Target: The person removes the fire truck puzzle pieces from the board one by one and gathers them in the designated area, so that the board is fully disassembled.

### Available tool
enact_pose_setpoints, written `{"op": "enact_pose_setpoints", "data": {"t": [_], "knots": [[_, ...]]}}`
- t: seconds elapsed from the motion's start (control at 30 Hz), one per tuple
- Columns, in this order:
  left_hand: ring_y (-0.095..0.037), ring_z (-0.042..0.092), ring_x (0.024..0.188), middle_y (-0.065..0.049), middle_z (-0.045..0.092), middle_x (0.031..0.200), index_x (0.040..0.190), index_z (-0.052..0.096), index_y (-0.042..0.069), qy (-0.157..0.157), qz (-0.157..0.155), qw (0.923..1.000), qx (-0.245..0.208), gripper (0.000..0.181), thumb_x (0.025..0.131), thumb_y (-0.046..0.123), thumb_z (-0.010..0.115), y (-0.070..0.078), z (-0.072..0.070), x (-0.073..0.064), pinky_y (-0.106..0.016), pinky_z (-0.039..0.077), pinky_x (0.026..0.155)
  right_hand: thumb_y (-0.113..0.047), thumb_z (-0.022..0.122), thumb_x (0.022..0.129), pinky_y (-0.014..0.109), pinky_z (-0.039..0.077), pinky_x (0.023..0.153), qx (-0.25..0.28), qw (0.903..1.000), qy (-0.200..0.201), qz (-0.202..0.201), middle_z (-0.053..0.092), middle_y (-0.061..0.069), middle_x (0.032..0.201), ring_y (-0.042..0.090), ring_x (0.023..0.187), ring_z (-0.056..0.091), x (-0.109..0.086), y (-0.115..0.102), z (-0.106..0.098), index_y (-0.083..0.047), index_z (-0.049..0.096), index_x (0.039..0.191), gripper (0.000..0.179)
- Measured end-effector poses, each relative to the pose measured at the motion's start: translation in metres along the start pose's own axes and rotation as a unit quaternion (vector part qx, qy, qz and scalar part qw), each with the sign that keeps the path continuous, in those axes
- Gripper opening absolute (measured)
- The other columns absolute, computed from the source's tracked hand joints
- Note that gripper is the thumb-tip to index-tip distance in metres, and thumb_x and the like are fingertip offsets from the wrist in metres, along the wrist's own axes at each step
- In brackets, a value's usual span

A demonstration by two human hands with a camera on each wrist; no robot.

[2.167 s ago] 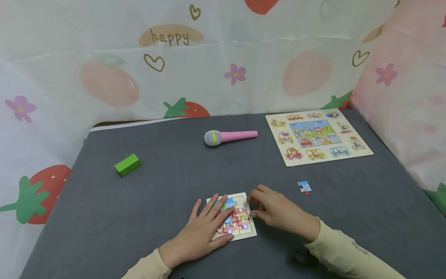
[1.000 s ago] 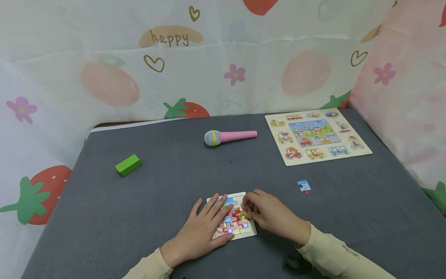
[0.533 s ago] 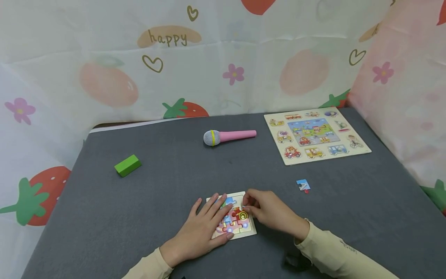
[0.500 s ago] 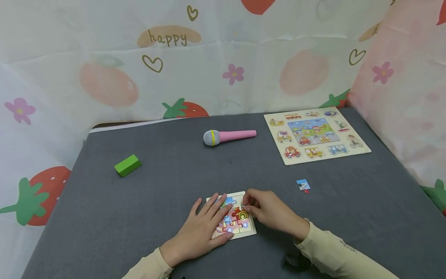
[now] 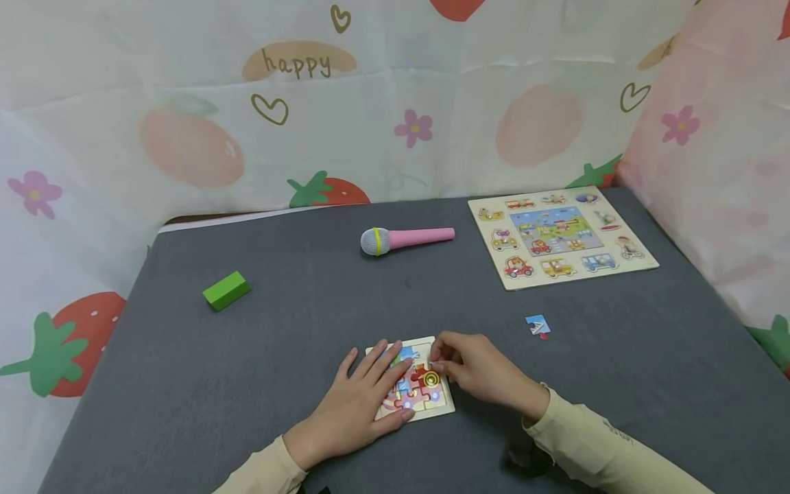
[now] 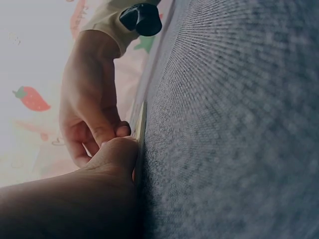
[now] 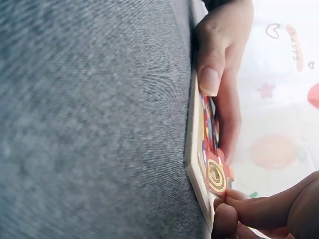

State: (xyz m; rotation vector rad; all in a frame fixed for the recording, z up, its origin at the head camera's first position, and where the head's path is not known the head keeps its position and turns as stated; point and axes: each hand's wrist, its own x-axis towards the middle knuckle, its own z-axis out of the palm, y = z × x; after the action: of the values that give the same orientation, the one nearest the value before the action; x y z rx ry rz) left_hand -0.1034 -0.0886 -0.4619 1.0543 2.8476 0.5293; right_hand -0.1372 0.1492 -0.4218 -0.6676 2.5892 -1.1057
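1. We see a dark grey cloth-covered table (image 5: pixel 308 295) before a white strawberry-print fabric backdrop (image 5: pixel 469 62);
2. the left hand (image 5: pixel 358 401) rests, fingers spread, on a pale square wooden puzzle tray (image 5: pixel 446 409); the right hand (image 5: pixel 484 370) pinches a small red jigsaw piece with a yellow spiral (image 7: pixel 217 172), tilted over the tray's right side;
3. we judge the fingertip hold could slip, or the tilt jam its knobs;
4. one knob points toward the left hand; we find no clear long axis.
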Motion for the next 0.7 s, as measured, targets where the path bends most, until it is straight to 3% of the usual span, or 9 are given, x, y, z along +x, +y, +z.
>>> {"op": "enact_pose_setpoints", "data": {"t": [0.37,0.57,0.63,0.7], "knots": [[-0.025,0.015,0.147,-0.004,0.020,0.159,0.150,0.034,0.022,0.029,0.005,0.9995,0.011,0.067,0.095,0.057,0.046,-0.0012,0.0029,0.0002,-0.060,0.017,0.109,-0.013,0.063,0.093,0.025,0.047,0.055,0.025,0.9996,-0.008,0.000,0.063,0.000,0.078,0.009,0.062,0.057,0.0012,0.0011,-0.0016,-0.008,0.061,0.091,0.005],[-0.030,0.026,0.142,-0.006,0.032,0.152,0.138,0.050,0.028,0.091,0.052,0.9935,0.042,0.054,0.090,0.052,0.058,0.0024,0.0023,0.0020,-0.064,0.027,0.102,-0.011,0.064,0.092,0.024,0.046,0.055,0.018,0.9998,-0.010,0.004,0.063,-0.001,0.076,0.008,0.061,0.055,0.0016,0.0023,0.0000,-0.010,0.061,0.090,0.004],[-0.030,0.030,0.140,-0.006,0.035,0.149,0.134,0.053,0.032,0.095,0.073,0.9918,0.045,0.048,0.090,0.052,0.059,0.0042,0.0017,0.0029,-0.063,0.028,0.101,-0.010,0.064,0.091,0.024,0.046,0.056,0.015,0.9998,-0.009,0.005,0.062,-0.001,0.076,0.007,0.062,0.055,0.0018,0.0032,0.0003,-0.010,0.061,0.090,0.004],[-0.031,0.030,0.140,-0.007,0.035,0.149,0.135,0.052,0.037,0.075,0.089,0.9924,0.041,0.048,0.091,0.055,0.056,0.0056,0.0012,0.0029,-0.063,0.026,0.102,-0.009,0.064,0.091,0.024,0.046,0.056,0.014,0.9999,-0.008,0.004,0.062,-0.002,0.075,0.007,0.062,0.054,0.0019,0.0041,0.0003,-0.011,0.061,0.090,0.004]]}}
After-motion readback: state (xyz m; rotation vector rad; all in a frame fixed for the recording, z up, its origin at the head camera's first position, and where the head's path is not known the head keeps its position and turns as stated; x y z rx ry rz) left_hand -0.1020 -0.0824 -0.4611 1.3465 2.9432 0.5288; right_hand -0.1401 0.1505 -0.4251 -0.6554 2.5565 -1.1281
